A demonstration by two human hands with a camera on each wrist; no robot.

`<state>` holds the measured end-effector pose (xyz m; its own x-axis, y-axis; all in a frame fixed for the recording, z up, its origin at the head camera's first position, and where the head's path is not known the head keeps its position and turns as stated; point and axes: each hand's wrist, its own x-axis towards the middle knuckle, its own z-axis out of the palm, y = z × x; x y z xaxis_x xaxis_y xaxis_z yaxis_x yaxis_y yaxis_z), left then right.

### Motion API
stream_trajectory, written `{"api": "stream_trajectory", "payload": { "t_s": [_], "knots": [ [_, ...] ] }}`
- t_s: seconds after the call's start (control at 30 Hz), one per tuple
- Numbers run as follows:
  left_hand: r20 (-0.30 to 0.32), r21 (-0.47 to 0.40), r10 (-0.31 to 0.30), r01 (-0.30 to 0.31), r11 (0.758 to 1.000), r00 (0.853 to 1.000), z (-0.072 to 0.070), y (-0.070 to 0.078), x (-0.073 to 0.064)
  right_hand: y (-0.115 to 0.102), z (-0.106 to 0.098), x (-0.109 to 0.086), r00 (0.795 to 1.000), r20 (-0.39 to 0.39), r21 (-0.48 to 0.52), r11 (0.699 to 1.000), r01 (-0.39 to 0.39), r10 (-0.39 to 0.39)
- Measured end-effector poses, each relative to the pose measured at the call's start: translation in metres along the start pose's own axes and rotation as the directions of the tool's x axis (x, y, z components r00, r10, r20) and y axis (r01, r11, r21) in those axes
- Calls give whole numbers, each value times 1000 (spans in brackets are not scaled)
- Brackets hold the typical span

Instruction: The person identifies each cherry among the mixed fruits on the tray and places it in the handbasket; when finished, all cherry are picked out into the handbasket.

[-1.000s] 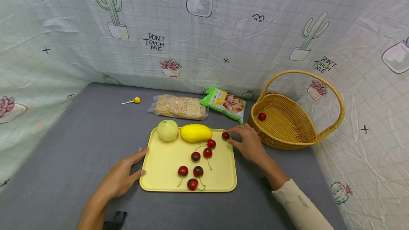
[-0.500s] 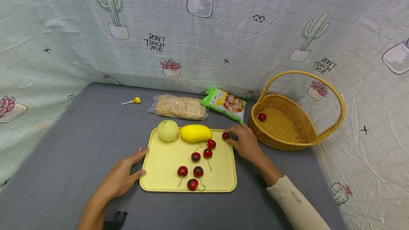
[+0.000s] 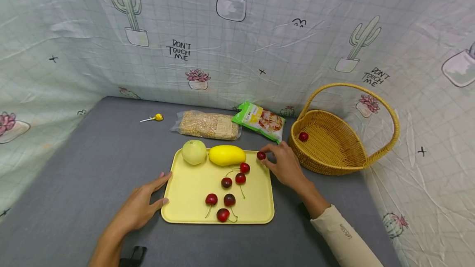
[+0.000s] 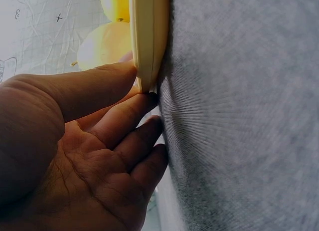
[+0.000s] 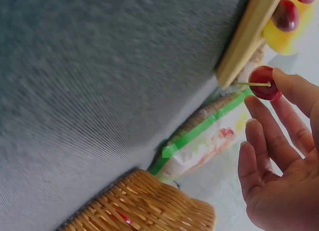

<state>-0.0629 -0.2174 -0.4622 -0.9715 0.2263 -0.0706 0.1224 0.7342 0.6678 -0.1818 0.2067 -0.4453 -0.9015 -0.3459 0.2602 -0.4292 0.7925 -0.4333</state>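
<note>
In the head view my right hand (image 3: 285, 165) pinches a dark red cherry (image 3: 261, 155) between thumb and fingers at the back right corner of the yellow tray (image 3: 189, 201). The right wrist view shows this cherry (image 5: 262, 83) with its green stem, raised over the rim. My left hand (image 3: 139, 206) rests against the tray's left edge, thumb and fingers spread along it; in the left wrist view its thumb touches the tray wall (image 4: 144, 41). Several more cherries with stems lie on the tray, one of them a dark cherry (image 3: 229, 200).
A round pale green fruit (image 3: 194, 152) and a yellow mango (image 3: 226, 155) sit along the tray's back. Behind are a bag of corn kernels (image 3: 205, 125), a green snack packet (image 3: 261, 120) and a lollipop (image 3: 158, 117). A wicker basket (image 3: 334, 168) with one cherry (image 3: 303, 136) stands at right.
My right hand has come in over the tray's back right corner and taken hold of the cherry, which is now slightly raised. The left hand keeps its place.
</note>
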Motion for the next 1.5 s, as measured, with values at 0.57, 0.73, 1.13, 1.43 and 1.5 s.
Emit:
{"api": "stream_trajectory", "payload": {
  "t_s": [0.57, 0.73, 1.13, 1.43, 1.5],
  "knots": [
    [-14, -1, 21, -21, 1000, 1000, 0, -2, 0, -3, -34, 8, 989, -148, 21, 1000, -9, 12],
    [-16, -6, 24, -24, 1000, 1000, 0, -2, -1, 4, -44, 9, 980, -196, 34, 999, -19, 25],
    [-9, -9, 18, -18, 1000, 1000, -2, 0, -1, 23, -68, 11, 950, -305, 79, 996, -46, 68],
    [-13, -4, 23, -23, 1000, 1000, -1, 0, -1, 47, -76, 13, 933, -345, 55, 995, -84, 98],
    [-14, -4, 24, -24, 1000, 1000, -1, 0, -1, 54, -78, 13, 929, -352, 46, 994, -102, 111]
  ]
}}
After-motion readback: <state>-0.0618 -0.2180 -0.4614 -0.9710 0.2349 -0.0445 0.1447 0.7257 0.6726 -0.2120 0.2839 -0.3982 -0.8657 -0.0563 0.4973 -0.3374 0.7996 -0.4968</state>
